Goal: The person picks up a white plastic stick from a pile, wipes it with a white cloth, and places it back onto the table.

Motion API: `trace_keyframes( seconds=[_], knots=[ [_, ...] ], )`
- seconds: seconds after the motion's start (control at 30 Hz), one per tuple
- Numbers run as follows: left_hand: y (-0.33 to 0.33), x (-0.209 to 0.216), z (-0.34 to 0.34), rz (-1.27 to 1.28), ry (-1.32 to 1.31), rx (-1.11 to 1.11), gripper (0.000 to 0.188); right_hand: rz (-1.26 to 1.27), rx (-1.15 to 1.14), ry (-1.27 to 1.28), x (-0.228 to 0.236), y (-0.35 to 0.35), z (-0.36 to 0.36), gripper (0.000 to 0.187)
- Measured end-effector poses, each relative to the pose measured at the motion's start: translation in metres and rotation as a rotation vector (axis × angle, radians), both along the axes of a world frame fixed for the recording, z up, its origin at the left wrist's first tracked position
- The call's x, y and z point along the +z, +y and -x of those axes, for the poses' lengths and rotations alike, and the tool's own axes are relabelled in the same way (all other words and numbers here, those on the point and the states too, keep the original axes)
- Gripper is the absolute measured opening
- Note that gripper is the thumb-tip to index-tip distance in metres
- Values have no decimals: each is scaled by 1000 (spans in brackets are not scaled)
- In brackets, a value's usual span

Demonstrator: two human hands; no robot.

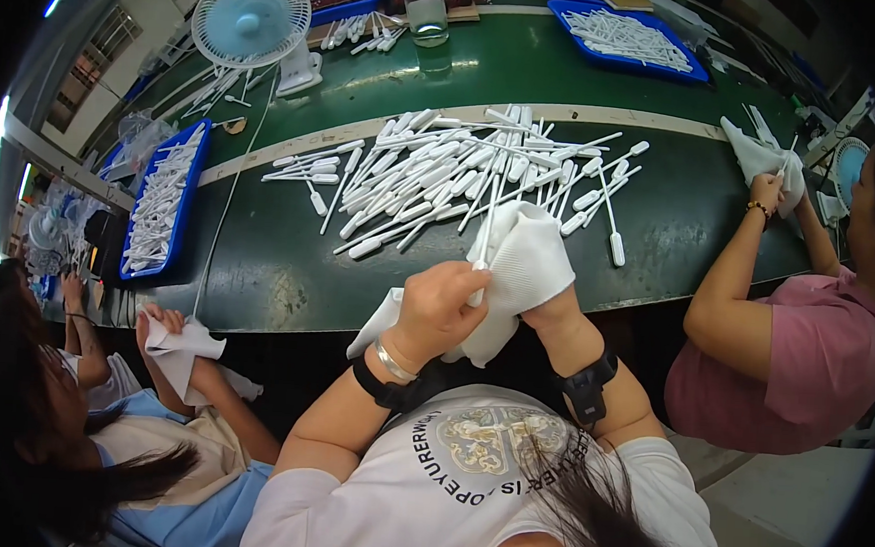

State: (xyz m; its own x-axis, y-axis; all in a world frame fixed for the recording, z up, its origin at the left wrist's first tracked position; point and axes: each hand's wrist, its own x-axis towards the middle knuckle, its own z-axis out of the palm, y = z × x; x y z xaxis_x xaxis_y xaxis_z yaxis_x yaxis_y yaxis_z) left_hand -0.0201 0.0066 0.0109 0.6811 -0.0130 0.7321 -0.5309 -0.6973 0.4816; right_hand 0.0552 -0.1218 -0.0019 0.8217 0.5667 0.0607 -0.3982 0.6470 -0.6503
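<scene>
Between thumb and fingers, my left hand (pixel 439 309) pinches the thick end of a slim white stick (pixel 487 238). Its thin shaft points up, away from me, against a white ribbed cloth (pixel 529 259). The cloth drapes over my right hand (pixel 554 309), hiding the fingers and leaving only the back of the hand near the wrist visible. More cloth hangs below and left of my hands. Just beyond lies a big loose pile of similar white sticks (pixel 434 173), each with a thick rounded end, on the dark green table (pixel 286 289).
A blue tray (pixel 196 174) of white sticks stands at the left, another blue tray (pixel 705 74) at the far right. A fan (pixel 252 22) and a clear jar (pixel 428 17) stand at the back. People work on both sides, a pink sleeve (pixel 814 337) close on my right.
</scene>
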Motion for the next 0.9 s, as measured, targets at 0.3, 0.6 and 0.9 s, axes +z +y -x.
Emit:
trace_keyframes(
  seconds=[0.3,0.6,0.9],
  knots=[
    [2,-3,-9,-156,-6,-144,26,83,39,-31,-16,-2,-2,29],
    [8,6,-5,894,731,-235,12,172,-22,-224,-9,-5,2,30],
    [20,27,4,880,935,-332,17,208,-8,-406,-4,-10,-8,32]
  ],
)
